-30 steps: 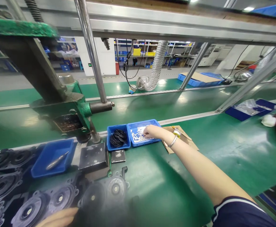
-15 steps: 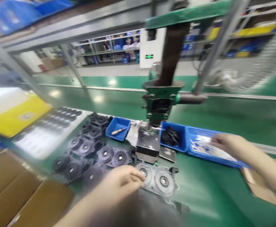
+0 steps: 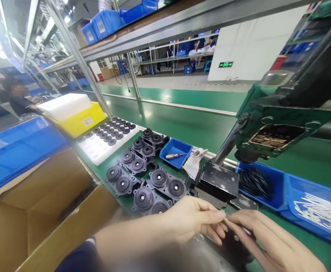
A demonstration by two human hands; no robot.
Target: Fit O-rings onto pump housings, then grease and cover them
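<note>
My left hand (image 3: 193, 221) and my right hand (image 3: 263, 240) meet fingertip to fingertip low in the view, over a dark part (image 3: 235, 247) that lies partly hidden beneath them. Both hands are closed in a pinch. A tiny white piece shows where the fingertips touch, apparently in my right fingers. What my left fingers hold is too small to make out. Black round moulded parts (image 3: 159, 185) lie in pairs just beyond my left hand. To the right stand a blue tray of white pins (image 3: 318, 209) and a blue tray of black rings (image 3: 256, 183).
A green hand press (image 3: 281, 117) stands over a black block (image 3: 220, 181). A blue tray with a metal tool (image 3: 176, 153), a white foam tray of black caps (image 3: 108, 138), a yellow box (image 3: 80, 119) and an open cardboard box (image 3: 40, 204) lie left. A person (image 3: 20, 98) sits far left.
The view has swung left. My right hand has left the tray of white pins and come back to meet my left hand, which now pinches at the same spot.
</note>
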